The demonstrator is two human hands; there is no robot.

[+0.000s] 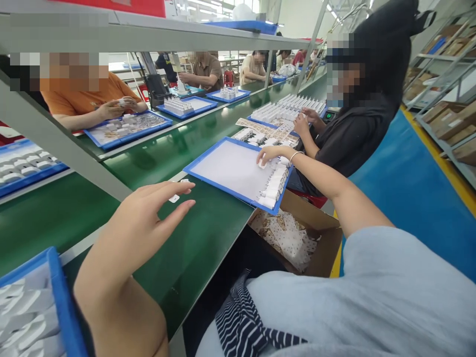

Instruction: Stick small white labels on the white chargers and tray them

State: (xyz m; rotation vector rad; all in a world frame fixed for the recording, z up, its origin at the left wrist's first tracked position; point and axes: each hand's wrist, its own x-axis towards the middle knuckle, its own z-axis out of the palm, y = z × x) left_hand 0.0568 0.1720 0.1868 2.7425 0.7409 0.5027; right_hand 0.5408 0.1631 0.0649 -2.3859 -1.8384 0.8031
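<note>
My left hand (159,208) is over the green table, its thumb and fingers apart with nothing between them. Just beyond its fingers, small white pieces (174,198) lie on the table, partly hidden by the fingers. My right hand (274,153) reaches over a blue-rimmed tray (219,186) with a white bottom. Its fingertips are bent down around a small white part (262,164). Along the tray's right side stands a row of white parts (274,183), the far end partly behind my right hand and wrist.
A cardboard box (327,248) with scraps sits below the table edge. Another blue tray (55,287) of white parts is at the lower left. A person in black (353,129) works at the right; a person in orange (80,99) sits across. A metal post (67,129) slants at left.
</note>
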